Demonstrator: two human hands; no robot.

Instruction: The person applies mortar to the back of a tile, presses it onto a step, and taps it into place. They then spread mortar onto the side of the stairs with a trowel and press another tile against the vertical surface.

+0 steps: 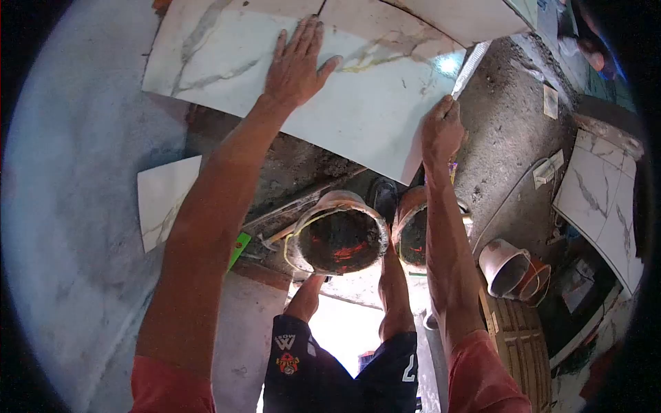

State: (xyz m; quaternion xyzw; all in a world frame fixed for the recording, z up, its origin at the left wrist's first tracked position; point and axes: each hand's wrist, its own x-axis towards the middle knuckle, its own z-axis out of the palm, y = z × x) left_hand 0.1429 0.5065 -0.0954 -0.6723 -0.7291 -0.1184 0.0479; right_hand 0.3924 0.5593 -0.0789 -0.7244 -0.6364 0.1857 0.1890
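Fingers (313, 36) flat at left, curled at right, on one tile (365, 103)

Left hand (299, 72): one, bare, palm down on the tile's face; fingers extended and slightly parted, thumb set out to the side.

Right hand (443, 134): one, bare, closed at the tile's right edge. Fingers bent; how firmly they grip, cannot tell.

Tile: one, large, white, grey and gold veining, ahead of the person; bright glare near its right end.

Bucket (341, 198): one, between the person's lower legs, dark inside with orange-red patches, yellow line about the rim.

Second bucket (412, 199): one, just right of the first, partly behind the right forearm.

Hammer (281, 235): one, pale handle, left of the first bucket.

Green item (239, 250): one, near the hammer; kind unclear.

Small tile (165, 199): one, veined, left of the left forearm.

White bucket (494, 267) and orange bucket (539, 281): side by side, right of the right forearm, mouths visible.

Veined panel (597, 186): one, far right, seamed.
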